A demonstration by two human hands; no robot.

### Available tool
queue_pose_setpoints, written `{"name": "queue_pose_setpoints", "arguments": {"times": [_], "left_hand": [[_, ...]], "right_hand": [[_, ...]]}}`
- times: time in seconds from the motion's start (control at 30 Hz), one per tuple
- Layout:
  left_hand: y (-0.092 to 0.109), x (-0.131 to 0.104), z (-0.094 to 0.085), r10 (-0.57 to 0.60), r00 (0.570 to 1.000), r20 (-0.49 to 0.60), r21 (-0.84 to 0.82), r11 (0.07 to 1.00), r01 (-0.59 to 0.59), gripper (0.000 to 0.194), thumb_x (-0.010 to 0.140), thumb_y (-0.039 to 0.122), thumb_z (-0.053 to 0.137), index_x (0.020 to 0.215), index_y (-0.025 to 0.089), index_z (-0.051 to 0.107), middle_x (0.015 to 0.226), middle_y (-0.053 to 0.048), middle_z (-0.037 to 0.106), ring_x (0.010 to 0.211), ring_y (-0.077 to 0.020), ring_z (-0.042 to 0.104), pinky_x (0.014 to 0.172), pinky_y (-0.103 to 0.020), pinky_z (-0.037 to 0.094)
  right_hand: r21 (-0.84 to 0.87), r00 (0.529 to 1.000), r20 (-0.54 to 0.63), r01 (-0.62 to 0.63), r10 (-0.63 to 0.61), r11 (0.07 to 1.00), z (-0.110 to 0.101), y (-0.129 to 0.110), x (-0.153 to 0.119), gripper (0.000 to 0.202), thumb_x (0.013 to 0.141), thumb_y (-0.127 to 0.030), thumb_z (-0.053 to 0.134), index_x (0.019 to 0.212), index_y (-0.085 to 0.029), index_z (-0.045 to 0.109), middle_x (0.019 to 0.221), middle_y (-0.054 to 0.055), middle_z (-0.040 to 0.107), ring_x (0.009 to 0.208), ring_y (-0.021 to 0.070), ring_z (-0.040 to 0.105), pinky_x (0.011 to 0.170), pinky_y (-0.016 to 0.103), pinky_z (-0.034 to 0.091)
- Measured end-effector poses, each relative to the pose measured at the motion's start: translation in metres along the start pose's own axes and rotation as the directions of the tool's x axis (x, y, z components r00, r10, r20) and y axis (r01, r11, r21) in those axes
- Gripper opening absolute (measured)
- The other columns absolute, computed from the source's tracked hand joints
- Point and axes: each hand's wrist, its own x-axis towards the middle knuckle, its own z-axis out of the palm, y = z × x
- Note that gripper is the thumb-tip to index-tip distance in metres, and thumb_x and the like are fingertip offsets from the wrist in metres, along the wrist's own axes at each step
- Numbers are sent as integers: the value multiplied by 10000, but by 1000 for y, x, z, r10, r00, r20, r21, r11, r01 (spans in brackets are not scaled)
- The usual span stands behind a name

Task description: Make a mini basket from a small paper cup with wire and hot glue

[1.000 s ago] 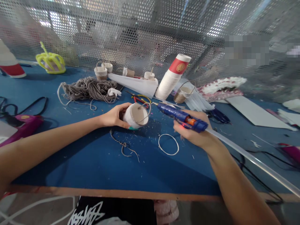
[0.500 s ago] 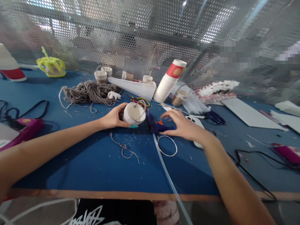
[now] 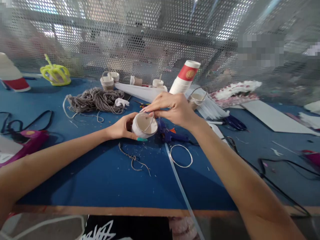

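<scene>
A small white-wrapped paper cup with a thin grey loop handle is tilted toward me above the blue table. My left hand wraps round its left side, thumb along the lower front. From the right, my right hand reaches over the cup, its fingertips closed at the top of the handle by the far rim. Under my right wrist lies a blue glue gun with an orange trigger. A long clear glue stick runs from it toward me. Nearby are a white ring and a knotted grey cord.
Behind the cup lie grey yarn, several small cups and a leaning stack of paper cups. A magenta glue gun lies at left. White boards and a black cable occupy the right. A perforated metal screen stands behind.
My right hand has left the blue glue gun and moved up and left to the cup's handle. My left hand keeps its hold on the cup. The view has shifted slightly.
</scene>
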Motion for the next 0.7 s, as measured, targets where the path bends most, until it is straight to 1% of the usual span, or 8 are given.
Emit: {"name": "queue_pose_setpoints", "arguments": {"times": [0.1,0.2,0.33,0.4,0.47,0.5,0.57,0.7], "left_hand": [[-1,0,-1,14,1000,-19,2,1000,-14,799,477,204,836,1198,156,495,1171,-107,611,1117,-284,547,970,-450,414],[-2,0,-2,36,999,-18,2,999,-36,804,469,205,840,1198,165,504,1175,-103,608,1121,-283,543,970,-441,420],[-1,-1,-1,46,999,-12,25,999,-45,780,471,217,839,1180,167,519,1130,-90,623,1081,-272,560,941,-428,444],[0,-1,-1,45,999,-11,33,998,-45,755,475,222,838,1161,161,530,1089,-83,633,1041,-260,574,919,-418,458],[1,-1,-2,54,999,-8,41,998,-53,737,473,218,838,1144,158,539,1070,-81,635,1016,-251,579,906,-409,464],[1,-1,-2,61,998,-4,46,997,-61,725,473,216,838,1133,158,545,1060,-80,637,1005,-247,581,899,-405,467],[1,0,-3,75,997,6,56,996,-76,689,473,215,837,1101,158,559,1036,-75,640,977,-239,587,880,-397,473],[0,0,-3,86,996,22,69,994,-87,645,476,224,834,1061,163,570,998,-65,643,935,-229,593,842,-387,486]], "right_hand": [[-67,998,-59,7,-11,998,5,2,0,153,803,-260,616,878,-192,731,875,37,715,823,163,625,823,371,470],[-183,996,-86,-18,2,983,9,0,-3,147,822,-248,584,871,-199,714,874,24,678,853,170,605,822,366,450],[-417,991,-128,-86,35,905,14,-1,-6,146,841,-273,558,838,-172,662,900,52,594,893,197,551,767,348,418],[-529,994,-92,-97,56,843,15,-1,-6,165,854,-292,543,830,-152,628,888,69,567,883,200,527,721,326,392],[-606,996,-17,-79,86,791,17,-2,-5,186,881,-284,499,814,-143,600,827,67,551,854,192,508,684,305,357],[-624,995,17,-70,103,778,18,-2,-4,201,896,-273,469,801,-142,588,786,60,541,833,184,498,668,296,338],[-617,989,66,-63,131,784,18,-4,-3,235,918,-249,412,772,-147,565,718,42,516,782,164,478,643,284,308],[-515,988,86,-67,130,855,18,-7,-3,279,927,-228,370,700,-157,516,658,18,468,670,124,420,632,270,293]]}}
